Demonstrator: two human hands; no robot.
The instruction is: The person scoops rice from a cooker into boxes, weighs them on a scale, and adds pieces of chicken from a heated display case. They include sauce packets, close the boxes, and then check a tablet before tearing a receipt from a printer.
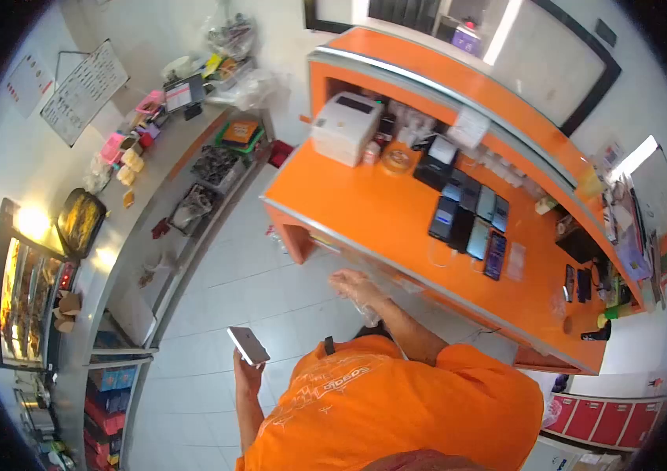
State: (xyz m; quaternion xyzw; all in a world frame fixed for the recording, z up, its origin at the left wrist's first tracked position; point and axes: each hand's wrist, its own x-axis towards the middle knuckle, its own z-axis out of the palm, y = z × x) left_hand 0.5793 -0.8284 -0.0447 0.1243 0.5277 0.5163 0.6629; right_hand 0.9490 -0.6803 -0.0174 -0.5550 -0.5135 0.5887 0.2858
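Head cam: left hand (245, 375) pinching a phone (248, 345) loosely, right hand (355, 286) spread, gloved; phone could slip onto tiles.

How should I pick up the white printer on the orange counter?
Grip the white printer by its two short side walls, one hand on each, coming from the open front edge of the orange counter. It looks boxy and wide, and the raised shelf blocks the back.

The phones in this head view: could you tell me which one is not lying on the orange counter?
The silver phone, held up in the left hand over the floor; the others lie grouped on the orange counter.
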